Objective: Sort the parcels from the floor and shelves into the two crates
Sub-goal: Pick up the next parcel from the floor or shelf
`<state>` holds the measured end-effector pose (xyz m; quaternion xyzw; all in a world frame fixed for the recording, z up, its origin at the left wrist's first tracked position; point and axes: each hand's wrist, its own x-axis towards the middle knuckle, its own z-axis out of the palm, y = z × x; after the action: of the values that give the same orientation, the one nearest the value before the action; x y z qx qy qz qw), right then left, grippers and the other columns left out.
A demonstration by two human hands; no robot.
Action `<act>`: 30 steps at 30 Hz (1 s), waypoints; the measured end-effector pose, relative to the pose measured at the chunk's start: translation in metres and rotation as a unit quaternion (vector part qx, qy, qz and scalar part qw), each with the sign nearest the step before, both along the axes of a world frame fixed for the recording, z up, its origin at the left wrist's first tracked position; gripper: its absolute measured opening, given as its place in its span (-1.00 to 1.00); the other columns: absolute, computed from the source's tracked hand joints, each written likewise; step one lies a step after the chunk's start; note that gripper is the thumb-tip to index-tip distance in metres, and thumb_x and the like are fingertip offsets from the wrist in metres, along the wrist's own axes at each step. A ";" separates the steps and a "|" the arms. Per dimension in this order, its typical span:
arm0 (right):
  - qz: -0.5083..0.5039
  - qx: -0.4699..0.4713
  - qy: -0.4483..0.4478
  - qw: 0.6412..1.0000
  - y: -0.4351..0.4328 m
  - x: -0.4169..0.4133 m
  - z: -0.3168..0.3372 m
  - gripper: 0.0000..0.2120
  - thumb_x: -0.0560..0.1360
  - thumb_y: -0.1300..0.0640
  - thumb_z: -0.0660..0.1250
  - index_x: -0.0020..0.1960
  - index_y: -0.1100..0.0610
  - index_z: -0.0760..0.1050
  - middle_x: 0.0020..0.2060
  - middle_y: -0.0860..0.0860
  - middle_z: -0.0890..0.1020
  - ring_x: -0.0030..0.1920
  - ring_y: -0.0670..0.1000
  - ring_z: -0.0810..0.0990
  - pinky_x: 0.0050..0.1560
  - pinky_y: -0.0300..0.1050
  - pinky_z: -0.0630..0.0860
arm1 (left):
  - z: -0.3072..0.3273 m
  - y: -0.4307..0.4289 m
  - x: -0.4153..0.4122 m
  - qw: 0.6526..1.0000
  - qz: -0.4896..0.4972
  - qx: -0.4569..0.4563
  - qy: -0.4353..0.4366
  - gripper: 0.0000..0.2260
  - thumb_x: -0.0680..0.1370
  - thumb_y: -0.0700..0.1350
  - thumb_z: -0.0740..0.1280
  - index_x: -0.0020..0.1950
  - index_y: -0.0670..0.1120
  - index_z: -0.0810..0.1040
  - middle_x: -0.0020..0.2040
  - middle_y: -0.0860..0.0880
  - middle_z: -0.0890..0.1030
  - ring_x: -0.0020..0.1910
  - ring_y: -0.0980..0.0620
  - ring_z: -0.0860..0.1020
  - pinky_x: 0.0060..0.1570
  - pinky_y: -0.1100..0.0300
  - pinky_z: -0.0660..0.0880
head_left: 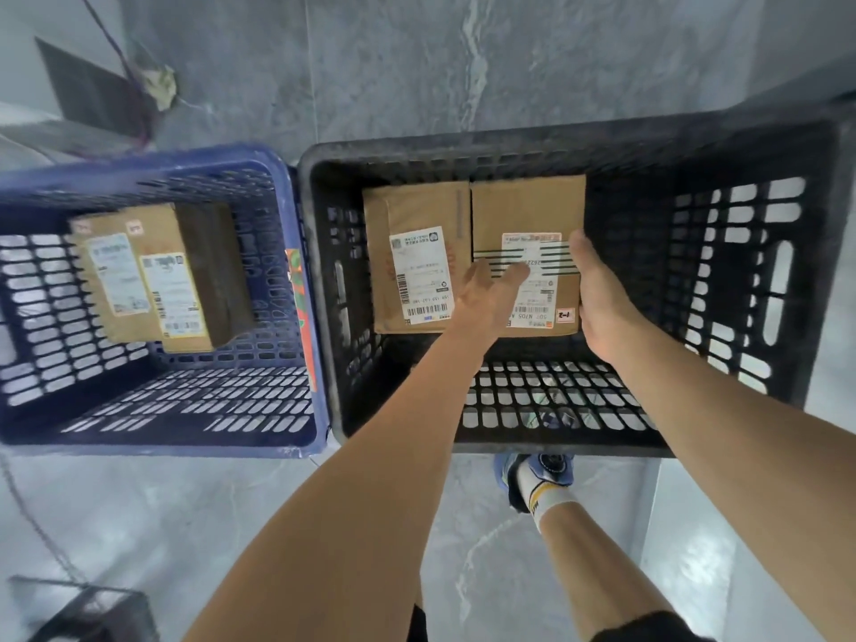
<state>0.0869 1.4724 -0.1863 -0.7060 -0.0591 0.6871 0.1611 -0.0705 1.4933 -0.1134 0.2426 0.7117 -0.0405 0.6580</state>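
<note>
Two crates stand side by side on the floor. The black crate (722, 145) on the right holds two brown cardboard parcels lying flat against its far wall. My right hand (602, 294) grips the right edge of the right parcel (528, 206), thumb on its white label. My left hand (491, 289) lies with straight fingers on that parcel's left part, beside the left parcel (417, 210). The blue crate (153, 164) on the left holds a labelled brown parcel (157, 234) with a second one partly under it.
Grey tiled floor surrounds the crates. My foot in a blue shoe (537, 474) stands just before the black crate. A dark object (92, 609) sits at the bottom left, and a grey board with a cord (92, 95) lies behind the blue crate.
</note>
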 end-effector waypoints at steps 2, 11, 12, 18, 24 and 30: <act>0.003 -0.002 0.010 1.000 -0.002 0.003 -0.011 0.25 0.05 -0.71 0.38 0.64 -0.24 0.22 0.40 -0.06 0.61 0.32 0.06 0.65 0.44 0.26 0.46 | 0.005 0.000 0.000 1.000 -0.001 -0.007 -0.012 -0.23 0.50 0.32 0.24 0.64 0.06 0.13 0.63 -0.04 0.23 0.53 -0.19 0.30 0.46 -0.10 0.25; -0.012 -0.006 0.026 1.000 0.000 -0.002 -0.009 0.18 0.13 -0.75 0.29 0.63 -0.26 0.22 0.51 -0.04 0.51 0.47 0.08 0.52 0.53 0.31 0.34 | -0.011 -0.022 0.004 0.997 -0.052 0.063 -0.012 -0.32 0.65 0.20 0.21 0.68 0.08 -0.02 0.69 0.07 -0.03 0.62 -0.11 0.13 0.51 -0.09 0.13; -0.006 -0.006 0.026 1.000 0.001 -0.003 -0.006 0.15 0.17 -0.74 0.27 0.64 -0.24 0.20 0.49 -0.04 0.53 0.43 0.08 0.55 0.52 0.30 0.37 | -0.010 -0.021 0.003 0.998 -0.042 0.055 -0.013 -0.32 0.65 0.22 0.20 0.68 0.09 -0.01 0.69 0.05 -0.01 0.63 -0.11 0.11 0.52 -0.11 0.11; 0.001 0.033 0.000 0.999 0.012 -0.006 0.038 0.05 0.29 -0.66 0.24 0.65 -0.17 0.24 0.53 -0.04 0.49 0.46 0.05 0.50 0.51 0.20 0.37 | 0.021 -0.002 -0.007 0.999 0.039 0.025 -0.020 -0.35 0.61 0.29 0.22 0.65 0.16 0.12 0.64 -0.03 0.19 0.58 -0.16 0.22 0.53 -0.22 0.18; -0.034 0.149 -0.037 0.988 0.041 -0.015 0.156 -0.51 0.75 -0.15 0.10 0.57 0.08 0.31 0.14 -0.29 0.56 -0.16 -0.49 0.57 -0.09 -0.55 0.48 | 0.129 0.033 -0.020 0.989 0.096 0.095 -0.054 -0.23 0.45 0.47 0.17 0.61 0.20 0.23 0.62 0.01 0.27 0.56 -0.12 0.27 0.52 -0.23 0.18; -0.074 0.242 -0.041 0.967 0.078 -0.021 0.313 -0.20 0.57 -0.43 0.16 0.69 -0.09 0.12 0.67 -0.11 0.20 0.65 -0.08 0.16 0.65 0.02 0.06 | 0.272 0.079 -0.032 0.969 0.127 0.183 -0.104 -0.16 0.41 0.50 0.26 0.62 0.16 0.24 0.61 0.06 0.30 0.57 0.01 0.27 0.55 -0.19 0.18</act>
<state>0.0663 1.5504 0.1271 -0.6757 -0.1776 0.6092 0.3751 -0.1027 1.5722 0.1587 0.2697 0.6597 0.1998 0.6724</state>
